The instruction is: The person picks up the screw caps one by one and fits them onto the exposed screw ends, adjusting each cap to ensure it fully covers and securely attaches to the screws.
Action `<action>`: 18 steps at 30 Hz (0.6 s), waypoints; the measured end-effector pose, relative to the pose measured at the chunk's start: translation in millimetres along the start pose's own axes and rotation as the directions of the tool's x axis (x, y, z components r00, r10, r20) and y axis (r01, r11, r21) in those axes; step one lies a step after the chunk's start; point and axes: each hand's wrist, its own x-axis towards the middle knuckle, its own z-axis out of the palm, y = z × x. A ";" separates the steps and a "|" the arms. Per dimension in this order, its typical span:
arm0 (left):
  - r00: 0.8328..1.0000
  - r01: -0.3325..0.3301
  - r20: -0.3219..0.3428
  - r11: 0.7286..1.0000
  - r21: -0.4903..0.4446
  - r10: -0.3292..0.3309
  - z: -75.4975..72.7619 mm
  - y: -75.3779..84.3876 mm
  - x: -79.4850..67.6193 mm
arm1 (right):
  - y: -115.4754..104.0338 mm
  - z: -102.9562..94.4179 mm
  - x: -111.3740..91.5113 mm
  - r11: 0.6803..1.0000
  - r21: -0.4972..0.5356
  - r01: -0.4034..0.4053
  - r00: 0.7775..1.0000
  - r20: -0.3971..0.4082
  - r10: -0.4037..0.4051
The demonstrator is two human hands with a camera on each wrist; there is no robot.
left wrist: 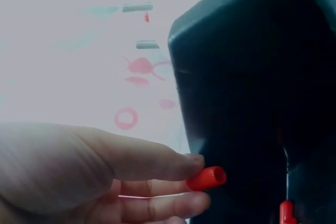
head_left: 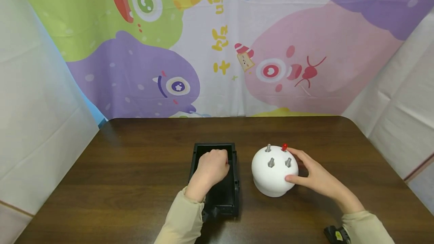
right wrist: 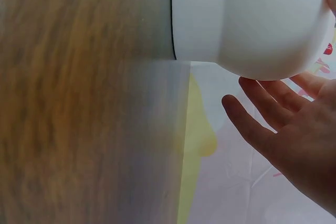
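My left hand is over the black tray, fingers curled. In the left wrist view its thumb and fingers pinch a small hollow red cap, open end facing outward. To the right stands a white rounded stand with metal threaded posts on top. A red cap sits on the far right post; the other posts are bare. My right hand holds the stand's right side, thumb at the front and fingers around the back. The right wrist view shows fingertips against its curved underside.
Inside the tray, the left wrist view shows a red piece by a thin shiny line. Both things stand on a brown wooden table. A cartoon-printed curtain hangs behind it. A black device is by the right sleeve.
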 end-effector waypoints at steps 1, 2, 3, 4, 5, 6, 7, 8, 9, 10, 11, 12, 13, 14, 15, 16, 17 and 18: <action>1.000 -0.005 -0.017 1.000 0.003 0.005 -0.4 0.5 -0.1 | -0.1 0.1 0.0 1.000 0.001 -0.001 1.000 0.001 0.001; 1.000 -0.007 -0.030 1.000 0.005 0.007 -1.0 1.1 -0.1 | -0.2 0.1 0.0 1.000 0.001 -0.002 1.000 0.000 0.002; 0.999 -0.011 -0.045 1.000 0.011 0.011 -1.2 1.6 0.0 | -0.4 0.0 0.1 1.000 0.003 -0.003 1.000 0.001 0.003; 0.998 -0.014 -0.058 1.000 0.014 0.014 -1.7 2.3 0.2 | -0.5 0.0 0.2 1.000 0.003 -0.004 1.000 0.001 0.004; 0.997 -0.017 -0.071 1.000 0.016 0.018 -2.2 3.2 0.4 | -0.7 -0.1 0.3 1.000 0.004 -0.004 1.000 0.002 0.004; 0.996 -0.020 -0.084 1.000 0.015 0.021 -2.8 4.2 0.6 | -0.8 -0.2 0.3 1.000 0.004 -0.005 1.000 0.002 0.005; 0.995 -0.021 -0.093 1.000 0.011 0.022 -3.2 5.3 0.9 | -0.7 -0.2 0.3 1.000 0.004 -0.004 1.000 0.001 0.004; 0.994 -0.024 -0.102 1.000 0.009 0.025 -3.4 6.2 1.3 | -0.7 -0.3 0.3 1.000 0.005 -0.004 1.000 0.001 0.004; 0.993 -0.030 -0.115 1.000 0.008 0.031 -3.6 7.0 1.5 | -0.6 -0.3 0.3 1.000 0.006 -0.004 1.000 0.002 0.004; 0.991 -0.036 -0.130 0.999 0.005 0.036 -3.7 7.8 1.9 | -0.5 -0.4 0.3 1.000 0.007 -0.004 1.000 0.003 0.004; 0.989 -0.040 -0.142 0.999 0.007 0.041 -3.6 8.4 2.3 | -0.4 -0.3 0.3 1.000 0.008 -0.004 1.000 0.004 0.004; 0.987 -0.045 -0.153 0.999 0.007 0.045 -3.5 9.0 2.6 | -0.4 -0.3 0.3 1.000 0.009 -0.004 1.000 0.004 0.004; 0.985 -0.049 -0.165 0.999 0.008 0.050 -3.6 9.7 3.0 | -0.4 -0.2 0.3 1.000 0.006 -0.004 1.000 0.003 0.004; 0.982 -0.055 -0.179 0.998 0.009 0.056 -3.6 10.3 3.4 | -0.6 -0.2 0.4 1.000 0.005 -0.003 1.000 0.003 0.003; 0.980 -0.059 -0.188 0.998 0.005 0.059 -3.7 10.9 3.7 | -0.6 -0.3 0.4 1.000 0.002 -0.002 1.000 0.003 0.002; 0.979 -0.063 -0.196 0.998 0.000 0.062 -3.7 11.5 4.1 | -0.8 -0.4 0.5 1.000 0.000 -0.001 1.000 0.002 0.001; 0.977 -0.067 -0.203 0.998 -0.006 0.065 -4.0 12.2 4.5 | -0.8 -0.4 0.5 1.000 -0.002 -0.001 1.000 0.002 0.001; 0.975 -0.074 -0.210 0.997 -0.010 0.070 -4.2 13.0 4.8 | -0.8 -0.4 0.5 1.000 -0.004 0.000 1.000 0.001 0.000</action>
